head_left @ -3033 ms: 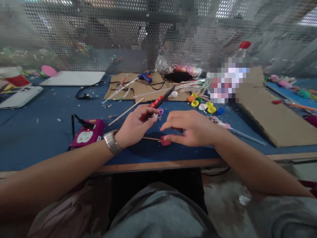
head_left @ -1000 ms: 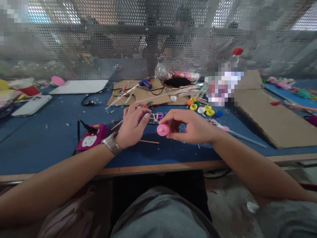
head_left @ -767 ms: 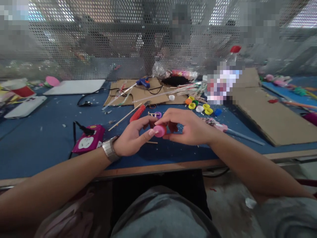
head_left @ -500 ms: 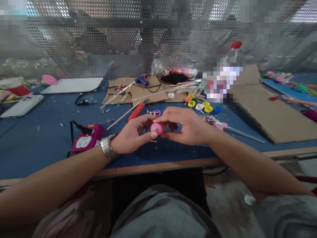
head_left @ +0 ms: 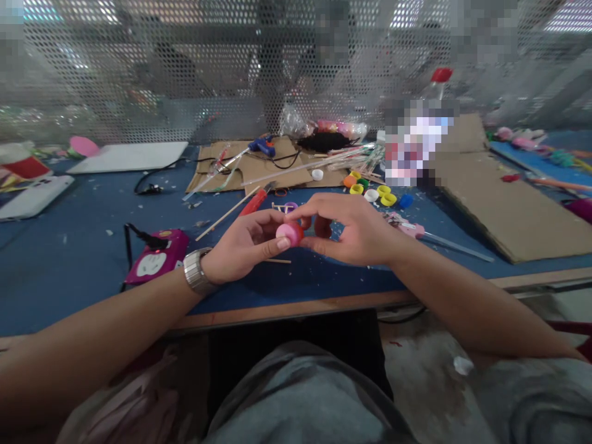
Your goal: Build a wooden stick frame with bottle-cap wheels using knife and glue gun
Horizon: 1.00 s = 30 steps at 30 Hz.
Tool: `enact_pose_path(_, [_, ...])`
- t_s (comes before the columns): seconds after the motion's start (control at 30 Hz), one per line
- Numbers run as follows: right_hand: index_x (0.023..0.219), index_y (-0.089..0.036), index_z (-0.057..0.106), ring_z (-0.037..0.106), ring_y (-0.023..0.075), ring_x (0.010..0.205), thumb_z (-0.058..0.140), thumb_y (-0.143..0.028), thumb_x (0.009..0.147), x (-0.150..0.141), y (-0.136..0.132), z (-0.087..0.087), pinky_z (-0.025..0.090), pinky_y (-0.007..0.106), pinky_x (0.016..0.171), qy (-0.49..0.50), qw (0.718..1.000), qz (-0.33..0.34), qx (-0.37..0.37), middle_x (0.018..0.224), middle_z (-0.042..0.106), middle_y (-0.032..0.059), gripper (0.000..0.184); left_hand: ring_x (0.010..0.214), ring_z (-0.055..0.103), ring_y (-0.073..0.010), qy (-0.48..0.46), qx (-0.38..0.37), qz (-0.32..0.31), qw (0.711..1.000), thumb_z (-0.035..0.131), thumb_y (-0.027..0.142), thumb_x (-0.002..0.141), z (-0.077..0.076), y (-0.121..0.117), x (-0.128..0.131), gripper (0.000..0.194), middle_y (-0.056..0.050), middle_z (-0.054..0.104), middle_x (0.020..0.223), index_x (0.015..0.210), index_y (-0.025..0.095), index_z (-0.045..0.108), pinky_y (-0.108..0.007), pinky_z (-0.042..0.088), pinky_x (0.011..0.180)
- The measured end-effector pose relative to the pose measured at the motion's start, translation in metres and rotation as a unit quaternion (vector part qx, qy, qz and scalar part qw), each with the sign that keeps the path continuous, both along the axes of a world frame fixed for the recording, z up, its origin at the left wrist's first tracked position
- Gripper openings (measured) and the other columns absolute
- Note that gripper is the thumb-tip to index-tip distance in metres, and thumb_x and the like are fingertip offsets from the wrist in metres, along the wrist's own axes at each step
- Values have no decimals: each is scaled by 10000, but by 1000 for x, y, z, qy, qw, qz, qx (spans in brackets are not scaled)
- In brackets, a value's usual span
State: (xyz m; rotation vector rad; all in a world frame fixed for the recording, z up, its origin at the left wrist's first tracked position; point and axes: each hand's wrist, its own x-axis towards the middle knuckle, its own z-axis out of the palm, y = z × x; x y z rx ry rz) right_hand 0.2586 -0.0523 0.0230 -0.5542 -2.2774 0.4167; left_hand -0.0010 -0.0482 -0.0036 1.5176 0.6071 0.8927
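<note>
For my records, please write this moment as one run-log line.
left hand: holds pink-and-red piece | right hand: holds same piece | red-handled tool: on table

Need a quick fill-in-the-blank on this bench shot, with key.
1. The left hand and right hand hold a small round piece whose flat face toward the camera is ____.
2. The silver watch is worn on the ____ wrist.
3. The blue glue gun lies on a sheet of brown ____.
4. The tall bottle toward the back has a cap coloured ____.

Missing words: pink; left; cardboard; red.
</note>
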Motion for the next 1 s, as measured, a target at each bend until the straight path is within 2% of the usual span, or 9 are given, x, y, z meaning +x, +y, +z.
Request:
enact_pose_path(0.13, [1105, -188, 773, 664, 114, 709, 852, -221, 980, 0, -3, 3, 537, 249, 677, 29, 999, -16, 13, 1004, 783, 34, 151, 886, 715, -146, -29, -30, -1, 999, 1005, 421, 855, -1, 0, 1, 414, -52, 765, 1006, 1091, 151, 799, -235, 576, 819])
enact_pose_path(0.37, [994, -178, 767, 670, 133, 745, 816, -169, 987, -2, -2, 1, 545, 246, 644, 41, 999, 6, 34, 983, 789, 54, 51, 857, 703, -135, -32, -49, -11, 998, 1020, 419, 837, -4, 0, 0, 443, -43, 755, 975, 1083, 160, 760, -221, 560, 789])
enact_pose_path(0.6, [960, -199, 696, 634, 127, 708, 746, -143, 960, -1, -3, 2, 525, 271, 666, 25, 999, 5, 29, 938, 734, 25, 75, 826, 688, -126, -29, -59, -17, 998, 1024, 398, 833, -4, -1, 0, 448, -40, 756, 959, 1091, 155, 750, -210, 566, 751])
enact_pose_path(0.73, [986, -222, 663, 634, 135, 723, 705, -172, 1002, -2, -4, 3, 525, 279, 683, 24, 1000, 6, 16, 935, 722, 15, 67, 840, 712, -148, -24, -52, -24, 998, 1012, 391, 847, -4, -1, 1, 435, -57, 777, 973, 1111, 158, 757, -228, 589, 743])
enact_pose_path(1.0, [1022, -214, 663, 632, 130, 716, 702, -198, 999, 1, -6, 6, 519, 281, 686, 28, 1000, 2, 10, 952, 726, 18, 48, 895, 759, -174, -31, -49, -29, 998, 1001, 378, 864, -4, 0, -1, 414, -83, 812, 1021, 1133, 162, 773, -252, 613, 814])
